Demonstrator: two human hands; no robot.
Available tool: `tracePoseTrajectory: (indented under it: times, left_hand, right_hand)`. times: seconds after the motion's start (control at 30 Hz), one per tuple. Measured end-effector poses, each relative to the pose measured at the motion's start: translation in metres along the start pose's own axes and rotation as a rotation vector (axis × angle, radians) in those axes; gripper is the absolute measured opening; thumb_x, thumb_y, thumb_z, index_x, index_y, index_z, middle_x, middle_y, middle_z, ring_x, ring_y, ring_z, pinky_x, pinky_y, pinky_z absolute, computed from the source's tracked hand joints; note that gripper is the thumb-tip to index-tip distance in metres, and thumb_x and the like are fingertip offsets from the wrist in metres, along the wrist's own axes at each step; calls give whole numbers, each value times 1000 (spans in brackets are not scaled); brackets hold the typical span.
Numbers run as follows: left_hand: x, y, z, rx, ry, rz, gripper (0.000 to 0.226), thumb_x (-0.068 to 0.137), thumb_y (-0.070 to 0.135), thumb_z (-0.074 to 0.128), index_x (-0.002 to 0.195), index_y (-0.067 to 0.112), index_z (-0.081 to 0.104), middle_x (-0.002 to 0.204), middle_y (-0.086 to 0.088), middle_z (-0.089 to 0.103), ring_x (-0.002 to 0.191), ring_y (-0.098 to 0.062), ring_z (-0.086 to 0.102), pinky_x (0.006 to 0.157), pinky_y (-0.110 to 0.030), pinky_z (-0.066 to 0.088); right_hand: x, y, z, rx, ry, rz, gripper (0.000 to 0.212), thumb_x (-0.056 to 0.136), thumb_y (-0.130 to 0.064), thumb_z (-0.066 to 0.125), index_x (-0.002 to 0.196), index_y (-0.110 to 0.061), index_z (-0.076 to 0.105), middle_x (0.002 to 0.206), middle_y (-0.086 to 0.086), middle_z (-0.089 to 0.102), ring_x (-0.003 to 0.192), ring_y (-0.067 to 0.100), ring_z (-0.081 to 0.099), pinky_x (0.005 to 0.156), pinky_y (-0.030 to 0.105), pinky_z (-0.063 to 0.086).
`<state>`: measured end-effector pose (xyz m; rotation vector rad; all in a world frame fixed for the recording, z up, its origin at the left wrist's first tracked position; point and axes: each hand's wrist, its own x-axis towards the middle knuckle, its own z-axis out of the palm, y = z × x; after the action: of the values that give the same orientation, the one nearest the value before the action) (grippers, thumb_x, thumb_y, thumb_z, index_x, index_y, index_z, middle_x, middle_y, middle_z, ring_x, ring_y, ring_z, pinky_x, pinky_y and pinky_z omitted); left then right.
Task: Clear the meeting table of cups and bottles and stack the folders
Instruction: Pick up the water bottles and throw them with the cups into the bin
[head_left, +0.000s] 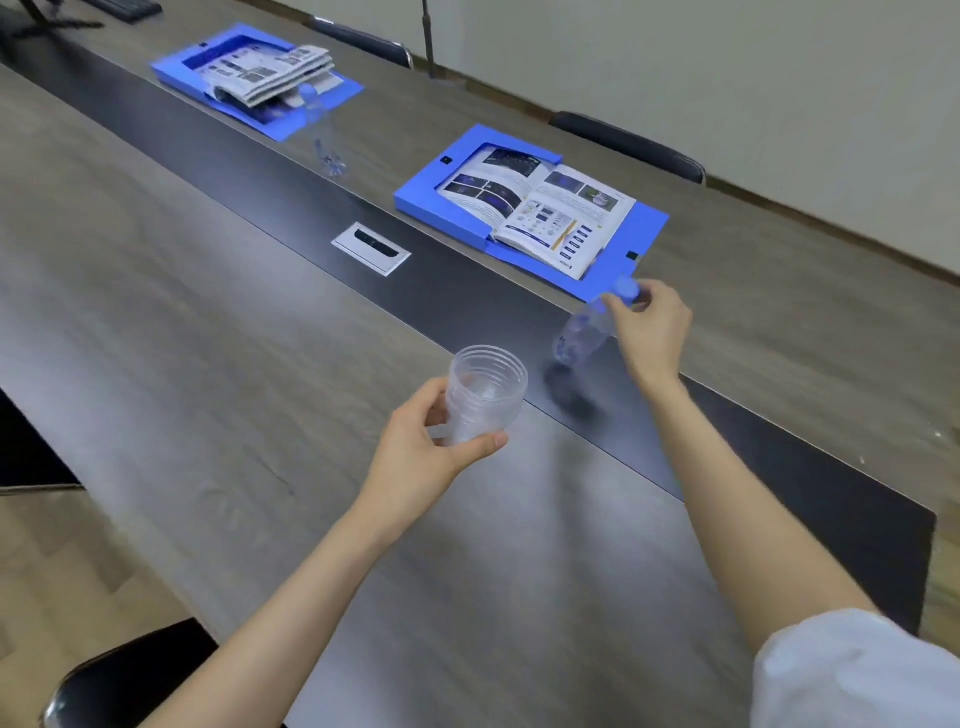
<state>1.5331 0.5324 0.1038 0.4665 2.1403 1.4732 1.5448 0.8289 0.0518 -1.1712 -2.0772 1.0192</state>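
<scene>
My left hand (415, 457) wraps the nested cups (485, 392) above the table's (156, 332) middle while my right hand (652, 332) pinches the tilted bottle (584, 332) by its cap, a thin hold that could slip.

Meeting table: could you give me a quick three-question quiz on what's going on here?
1. True or false: the left hand holds stacked clear cups.
2. What does the right hand grip: A) a folder, B) a bottle, C) a booklet?
3. How many open blue folders lie on the table?

Key:
1. True.
2. B, the near bottle, by its blue cap.
3. Two: near folder, far folder.
</scene>
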Motion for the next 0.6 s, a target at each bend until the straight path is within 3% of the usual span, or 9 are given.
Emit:
tracePoseTrajectory:
  times: [0.07, 0.17, 0.3, 0.43, 0.6]
  left_hand:
    - [-16, 4, -26, -25, 33, 12, 47, 71, 27, 89, 113, 30, 68, 110, 13, 74, 110, -10, 66, 100, -40, 54]
    - [-48, 13, -73, -87, 89, 33, 48, 74, 25, 89, 118, 29, 68, 112, 12, 75, 109, -5, 67, 94, -24, 53]
    - [-102, 19, -153, -114, 164, 93, 45, 75, 20, 87, 116, 26, 69, 108, 12, 77, 101, -1, 69, 80, -9, 50]
    - [-173, 7, -250, -124, 239, 148, 43, 73, 21, 89, 111, 26, 70, 106, 12, 78, 102, -3, 71, 85, -15, 52]
    - [-264, -17, -372, -126, 289, 171, 48, 68, 34, 88, 113, 30, 71, 108, 11, 78, 103, -12, 72, 91, -32, 54]
  right_hand:
    - [-55, -33, 2, 207, -53, 44, 22, 80, -33, 77, 95, -18, 70, 93, -3, 72, 88, 16, 66, 79, 28, 54]
    - [-143, -80, 7, 486, -167, 101, 25, 82, -28, 80, 101, -15, 70, 95, -11, 72, 86, 1, 65, 76, 12, 49]
    - [-255, -146, 28, 676, -323, 69, 19, 89, -19, 75, 106, -12, 69, 103, -2, 75, 92, 4, 69, 84, 19, 53]
    - [-365, -220, 50, 642, -496, -87, 15, 92, -20, 72, 107, -16, 70, 101, -9, 74, 92, 4, 68, 84, 19, 52]
    - [-489, -311, 73, 595, -525, -215, 13, 94, -26, 69, 107, -22, 70, 100, -9, 73, 93, 13, 67, 86, 28, 54]
